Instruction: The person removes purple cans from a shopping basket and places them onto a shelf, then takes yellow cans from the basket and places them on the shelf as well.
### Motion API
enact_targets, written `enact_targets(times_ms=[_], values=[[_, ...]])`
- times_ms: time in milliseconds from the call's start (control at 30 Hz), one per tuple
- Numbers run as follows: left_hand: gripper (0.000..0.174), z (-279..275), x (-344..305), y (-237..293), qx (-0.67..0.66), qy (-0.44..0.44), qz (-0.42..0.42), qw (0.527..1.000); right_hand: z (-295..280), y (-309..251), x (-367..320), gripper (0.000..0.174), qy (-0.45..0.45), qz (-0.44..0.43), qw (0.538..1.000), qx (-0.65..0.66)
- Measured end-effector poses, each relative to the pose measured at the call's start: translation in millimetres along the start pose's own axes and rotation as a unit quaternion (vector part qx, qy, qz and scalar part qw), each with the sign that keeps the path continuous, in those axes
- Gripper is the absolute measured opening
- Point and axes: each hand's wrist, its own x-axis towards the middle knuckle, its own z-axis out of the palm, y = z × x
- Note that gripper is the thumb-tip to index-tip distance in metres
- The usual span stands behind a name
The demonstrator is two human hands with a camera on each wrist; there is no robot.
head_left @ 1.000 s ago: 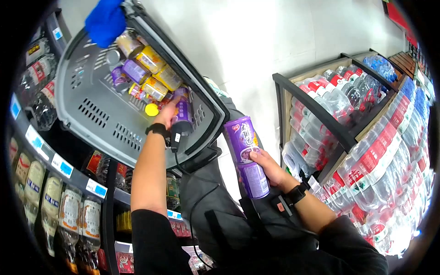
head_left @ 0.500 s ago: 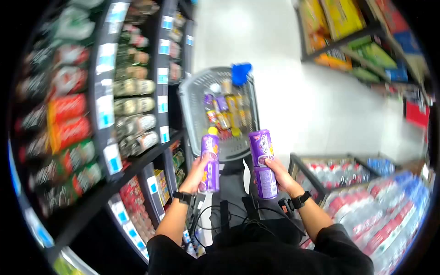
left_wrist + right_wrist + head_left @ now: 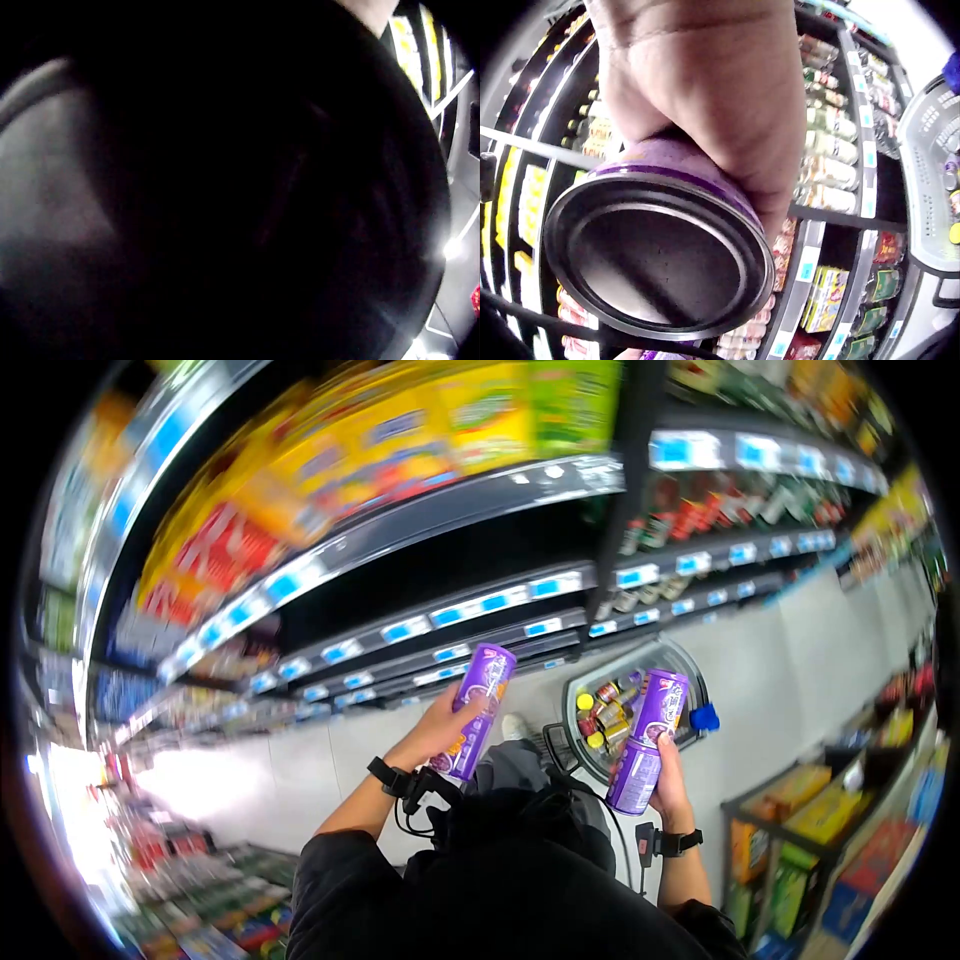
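My left hand (image 3: 440, 728) grips a stack of purple cans (image 3: 487, 678), tilted, with the fingers wrapped round its side. On the right, my right hand (image 3: 670, 780) holds two purple cans (image 3: 658, 705) end to end, the thumb lying across the front near their join. The right wrist view shows the bare metal base (image 3: 660, 262) of the lower can close to the lens, with the palm against its purple side. A large dark round shape (image 3: 262, 187) fills most of the left wrist view and hides the left hand's grip.
A grey shopping basket (image 3: 572, 710) with several yellow and purple cans stands on the floor beyond the right-hand cans, a blue cloth (image 3: 705, 718) at its edge. Long shelves (image 3: 430, 520) run across in front. Bins of boxed goods (image 3: 800, 830) stand at the lower right.
The left hand has come up out of the basket with purple cans. The head view has turned towards the shelves, so the basket now appears at the right. The right hand keeps its cans.
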Motion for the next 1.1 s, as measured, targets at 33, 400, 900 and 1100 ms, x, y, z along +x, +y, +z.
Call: enact_targets(times_ms=[33,400,900,1100], values=[[0.065,-13.5,-13.9,-16.2,-0.038,0.032,0.016,0.999,13.3,-0.7,8.2,0.046,-0.031,0.009,0.999,-0.029],[0.045,-145.3,-155.2,-226.3,-0.454,0.325,-0.036,0.829,304.5,41.8,102.5,0.060,-0.144,0.193,0.964,-0.111],[0.041,-199.2,-283.8,-334.7,-0.610,0.460,-0.029,0.645,491.6,181.8,241.1,0.031,-0.141,-0.355,0.875,-0.297],[0.040,-192.0,-292.7,-351.6,-0.629,0.499,-0.021,0.596,513.8,214.2,255.2,0.041,-0.151,-0.427,0.820,-0.348]])
